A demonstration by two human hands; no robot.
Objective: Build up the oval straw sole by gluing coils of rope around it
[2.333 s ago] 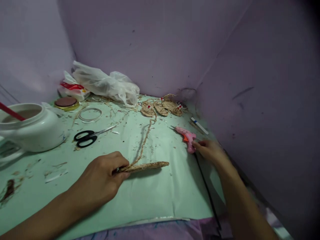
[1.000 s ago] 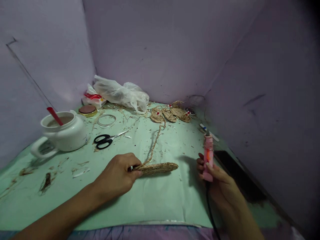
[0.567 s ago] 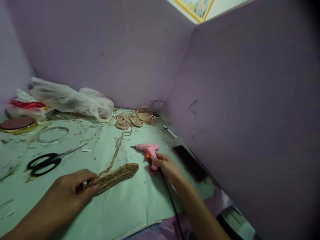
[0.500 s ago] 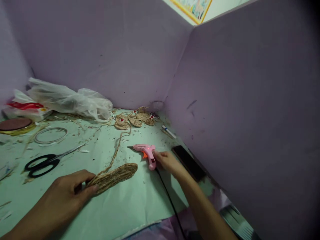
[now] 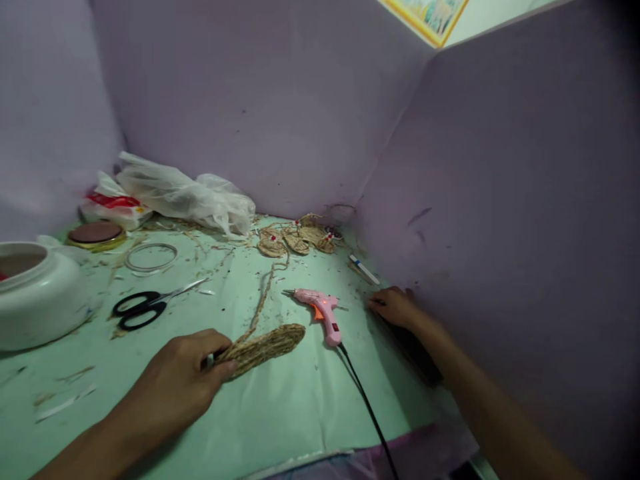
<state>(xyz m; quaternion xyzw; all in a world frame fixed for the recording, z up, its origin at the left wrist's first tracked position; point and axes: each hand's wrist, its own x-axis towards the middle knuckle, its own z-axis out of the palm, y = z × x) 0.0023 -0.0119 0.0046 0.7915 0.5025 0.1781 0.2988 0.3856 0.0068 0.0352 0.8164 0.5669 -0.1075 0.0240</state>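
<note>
My left hand (image 5: pixel 183 380) pinches one end of a flat, oval sole-like piece of coiled straw braid (image 5: pixel 273 345). A loose length of straw braid (image 5: pixel 264 298) runs from it toward the back of the table. My right hand (image 5: pixel 397 308) is at the right, its fingers closed over the far end of a black phone (image 5: pixel 417 353), which my forearm partly covers. Between my hands lies a pink glue gun (image 5: pixel 323 308), its small light glowing orange, with a black cord (image 5: pixel 365 400) trailing to the front edge. Neither hand touches the glue gun.
Black-handled scissors (image 5: pixel 145 310), a ring of tape (image 5: pixel 151 257) and a white pot (image 5: pixel 40 303) stand left. Behind are a plastic bag (image 5: pixel 190 197), a round lid (image 5: pixel 97 232) and straw pieces with red beads (image 5: pixel 297 241). A white pen (image 5: pixel 364 269) lies near the right purple wall (image 5: pixel 500 200).
My right hand has let go of the glue gun and moved right onto the phone. My view has swung left, bringing the white pot in. The left hand keeps its hold.
</note>
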